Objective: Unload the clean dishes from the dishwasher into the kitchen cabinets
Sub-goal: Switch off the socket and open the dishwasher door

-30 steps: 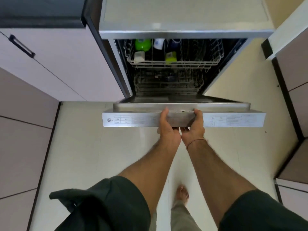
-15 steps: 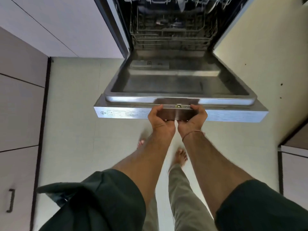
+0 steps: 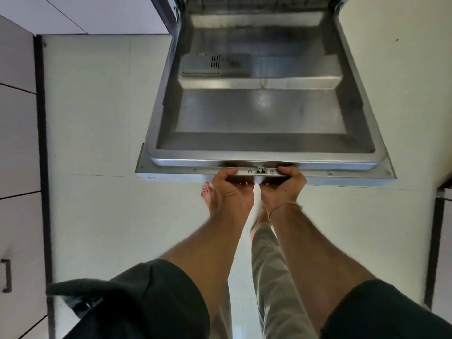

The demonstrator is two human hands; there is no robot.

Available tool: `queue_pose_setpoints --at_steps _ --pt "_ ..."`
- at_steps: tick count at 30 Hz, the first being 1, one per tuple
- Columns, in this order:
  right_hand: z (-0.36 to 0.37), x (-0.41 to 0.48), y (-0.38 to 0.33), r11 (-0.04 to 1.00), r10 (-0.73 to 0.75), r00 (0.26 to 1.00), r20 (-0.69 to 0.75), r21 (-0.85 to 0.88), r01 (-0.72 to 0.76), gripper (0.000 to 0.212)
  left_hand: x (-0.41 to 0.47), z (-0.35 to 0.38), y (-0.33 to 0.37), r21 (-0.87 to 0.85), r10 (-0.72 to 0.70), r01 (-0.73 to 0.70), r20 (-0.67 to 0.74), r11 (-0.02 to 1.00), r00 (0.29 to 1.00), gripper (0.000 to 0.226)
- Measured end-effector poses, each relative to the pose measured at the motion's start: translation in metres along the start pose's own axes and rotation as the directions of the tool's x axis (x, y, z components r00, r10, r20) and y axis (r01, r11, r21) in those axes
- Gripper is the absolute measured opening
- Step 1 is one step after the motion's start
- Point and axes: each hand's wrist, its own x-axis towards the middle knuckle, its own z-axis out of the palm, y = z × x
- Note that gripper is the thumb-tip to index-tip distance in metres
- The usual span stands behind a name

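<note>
The stainless dishwasher door (image 3: 261, 113) lies nearly flat, its inner face up, with the detergent compartment (image 3: 215, 64) near the hinge end. My left hand (image 3: 230, 189) and my right hand (image 3: 283, 187) grip the door's front edge side by side, either side of the latch (image 3: 259, 170). Fingers curl under the edge, thumbs on top. Only a strip of the lower rack (image 3: 256, 3) shows at the top of the frame. No dishes are in view.
Pale cabinet fronts run down the left side, one with a dark handle (image 3: 6, 275). More cabinet edges stand at the far right (image 3: 442, 216). Light floor tiles (image 3: 97, 167) spread to the left of the door. My bare feet stand just under its front edge.
The door has swung down from half open to almost horizontal, both hands still gripping its edge. My view has tilted down, so the racks and cups have left the frame.
</note>
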Motion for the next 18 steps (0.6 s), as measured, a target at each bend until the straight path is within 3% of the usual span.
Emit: queue_pose_setpoints --at_steps 2,11,14,16,18 --pt "-0.014 0.016 0.007 1.000 0.005 0.999 -0.034 -0.019 -0.006 0.021 0.021 -0.011 -0.007 0.015 -0.002 0.003 -0.049 1.000 0.999 0.058" --pt "-0.060 0.084 0.030 0.995 0.044 0.983 -0.180 -0.077 -0.058 0.020 0.087 -0.050 -0.031 0.000 -0.001 0.001 -0.159 1.000 0.987 0.075" --pt "-0.070 0.103 0.035 0.989 0.056 0.983 -0.174 -0.127 -0.079 0.024 0.110 -0.062 -0.037 0.009 -0.024 0.026 -0.175 1.000 0.984 0.099" --pt "-0.073 0.111 0.038 0.989 0.061 0.986 -0.154 -0.126 -0.081 0.025 0.122 -0.069 -0.039 0.059 -0.038 0.051 -0.197 0.997 0.980 0.095" --pt "-0.076 0.120 0.041 0.986 0.071 0.978 -0.197 -0.133 -0.098 0.026 0.127 -0.071 -0.043 0.087 -0.036 0.056 -0.218 0.995 0.975 0.062"
